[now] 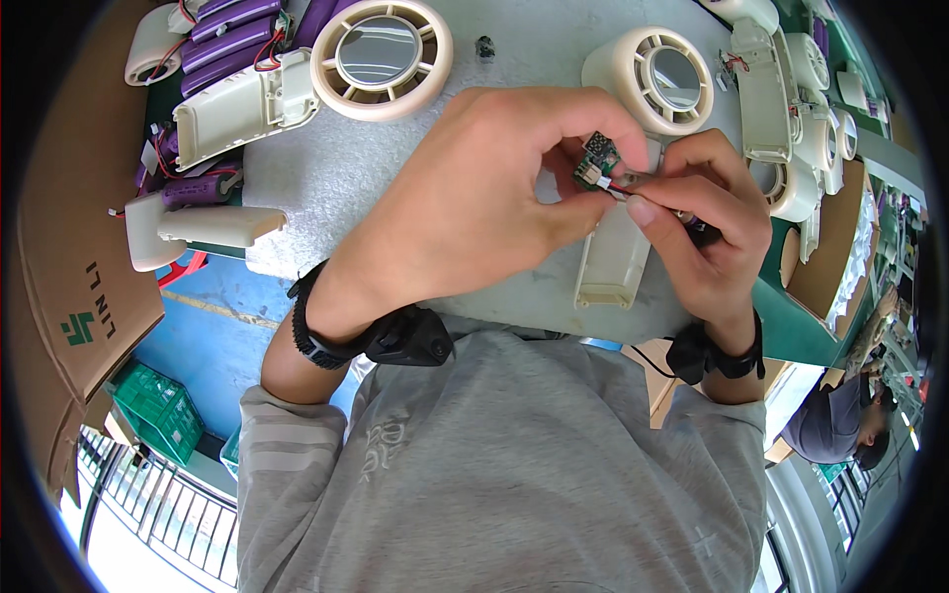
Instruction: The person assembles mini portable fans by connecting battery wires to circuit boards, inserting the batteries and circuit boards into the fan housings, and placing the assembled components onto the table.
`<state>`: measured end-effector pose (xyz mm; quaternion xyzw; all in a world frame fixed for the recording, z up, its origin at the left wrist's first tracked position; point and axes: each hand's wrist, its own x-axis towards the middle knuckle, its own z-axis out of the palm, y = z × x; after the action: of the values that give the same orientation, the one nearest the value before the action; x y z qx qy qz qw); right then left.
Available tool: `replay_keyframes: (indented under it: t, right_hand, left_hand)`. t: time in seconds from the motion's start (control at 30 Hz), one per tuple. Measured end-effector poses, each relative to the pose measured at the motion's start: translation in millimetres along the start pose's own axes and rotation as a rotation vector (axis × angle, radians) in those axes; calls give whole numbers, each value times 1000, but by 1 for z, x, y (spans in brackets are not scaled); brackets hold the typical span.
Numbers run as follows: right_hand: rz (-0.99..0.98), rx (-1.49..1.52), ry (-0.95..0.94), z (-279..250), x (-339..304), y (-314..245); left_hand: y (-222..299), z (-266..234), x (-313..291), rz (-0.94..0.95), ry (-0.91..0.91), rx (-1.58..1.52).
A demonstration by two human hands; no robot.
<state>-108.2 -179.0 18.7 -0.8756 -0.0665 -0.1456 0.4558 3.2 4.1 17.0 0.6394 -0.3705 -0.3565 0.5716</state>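
Observation:
My left hand [474, 188] is closed, pinching a small green circuit board [597, 156] between thumb and fingers. A white connector on the board's edge has thin red and black wires [620, 188] running from it. My right hand [714, 212] is closed too, with thumb and index fingertip pinching those wires close to the board. Whether the plug is fully seated is too small to tell. Under both hands lies a cream handle shell [613, 265], its lower end showing. Just beyond is a cream round fan head [657, 79] with a silver centre, partly hidden by my left fingers.
Another fan head [382, 59] rests on the foam-covered table at the far left, beside an open handle shell [245, 107]. Purple battery cells [229, 40] are piled behind it. More fan parts [766, 94] line the right side. Cardboard boxes [74, 227] flank the table; a person [835, 423] is at far right.

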Motion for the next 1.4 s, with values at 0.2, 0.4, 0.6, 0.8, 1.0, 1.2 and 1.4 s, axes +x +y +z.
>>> replay_keyframes:
  t: [0.2,0.4,0.6,0.8,1.0,1.2,1.4]
  right_hand:
    - [26,-3,0,-2,0,-3]
    - [18,0,-11,-4,-2,-2]
    - [-29,-49,-8,-3,-4,-3]
    - [-79,-75,6,-2,-4,-4]
    - [-50,-84,42,2,-3,-4]
    - [-11,-86,10,1,-2,-7]
    - [-54,-80,-9,2,0,-3]
  left_hand:
    - [-1,-2,-2,27,-2,-218]
    - [-2,-1,-1,-12,11,-300]
    - [-3,-1,-1,-35,14,-203]
    - [-2,-3,0,-44,25,-167]
    - [0,0,-1,-29,76,-145]
    - [-3,2,-1,73,100,-84]
    - [-3,-1,2,187,61,90]
